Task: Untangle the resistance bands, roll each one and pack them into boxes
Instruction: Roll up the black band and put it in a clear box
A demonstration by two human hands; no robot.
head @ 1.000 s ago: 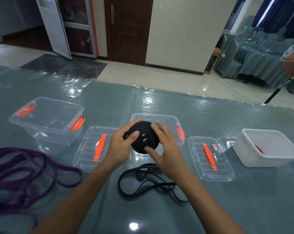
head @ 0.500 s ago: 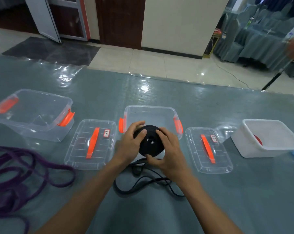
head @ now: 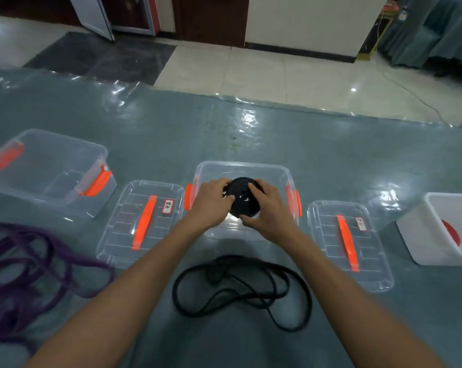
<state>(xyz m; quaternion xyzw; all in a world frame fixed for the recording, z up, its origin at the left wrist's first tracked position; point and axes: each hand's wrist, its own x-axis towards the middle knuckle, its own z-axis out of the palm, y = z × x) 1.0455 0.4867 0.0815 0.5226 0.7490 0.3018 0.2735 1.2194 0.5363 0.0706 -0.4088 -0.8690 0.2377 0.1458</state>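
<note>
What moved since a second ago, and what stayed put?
The left hand and right hand carried the rolled black band forward, from in front of the middle clear box to over its inside, still gripping it. The loose black band and purple bands stayed put.

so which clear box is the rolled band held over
The middle clear box, between the two lids; the rolled black band is over it. The other clear box sits far left.

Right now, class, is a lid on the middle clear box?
No, the middle clear box is open; the left hand and right hand hold the rolled black band over it.
</note>
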